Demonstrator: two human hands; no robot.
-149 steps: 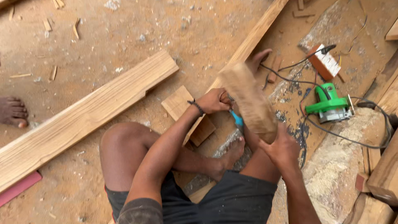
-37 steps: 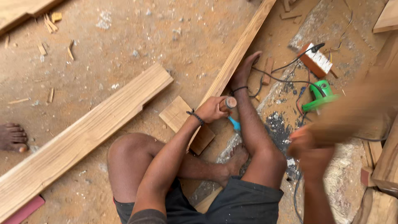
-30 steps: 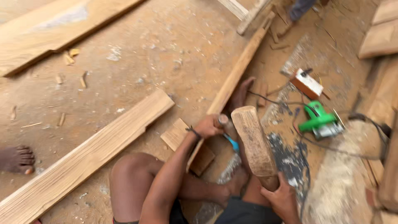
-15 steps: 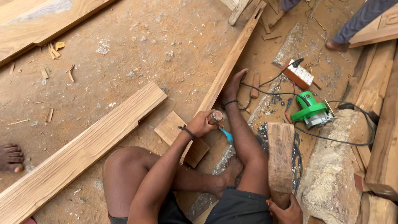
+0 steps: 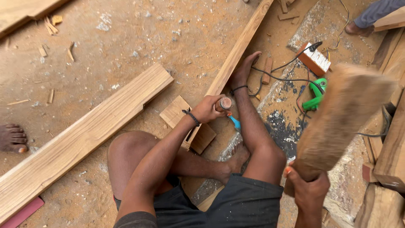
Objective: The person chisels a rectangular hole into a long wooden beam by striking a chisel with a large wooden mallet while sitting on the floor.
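I sit on the sandy ground with my legs folded around a long narrow wooden strip (image 5: 238,50). My left hand (image 5: 209,110) is closed around a chisel (image 5: 226,103) with a round wooden top and a blue lower part, held upright on the strip. My right hand (image 5: 307,185) grips the bottom of a thick wooden block (image 5: 344,114), which is raised to the right and blurred by motion. A small square wood piece (image 5: 177,113) lies just left of the chisel.
A wide plank (image 5: 84,139) lies diagonally on the left. A green power tool (image 5: 314,95), an orange-and-white socket box (image 5: 314,59) and black cables sit beyond my right leg. Timber (image 5: 392,156) is stacked at the right. Other people's feet show at far left (image 5: 12,137) and top right (image 5: 358,25).
The wooden block in my right hand has swung from low beside my right knee up and out to the right. My left hand has kept the chisel in place on the strip.
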